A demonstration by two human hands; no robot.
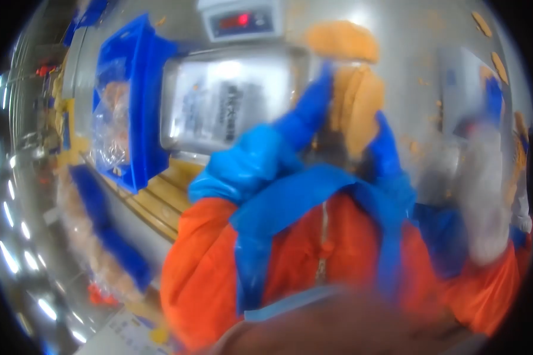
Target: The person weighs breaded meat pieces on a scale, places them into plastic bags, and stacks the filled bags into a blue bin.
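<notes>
My left hand (312, 109), in a blue glove, presses on the left side of a small stack of flat, oblong, orange-brown breaded pieces (360, 109). On the stack's right side is my right hand (386, 145), also gloved in blue, so the pieces stand between the two hands. Motion blur softens the fingers. Just beyond the stack lies another breaded piece (342, 41) on the metal table. To the left of my left hand sits a metal tray (169, 112) with a clear plastic bag (231, 97) printed with dark characters in it.
A scale (243, 21) with a red display stands at the back. On the left, a blue crate (139, 106) holds bagged pieces, with slats (160, 192) below it. At right a co-worker (485, 195) works beside another scale (465, 83). Crumbs dot the metal table (408, 53).
</notes>
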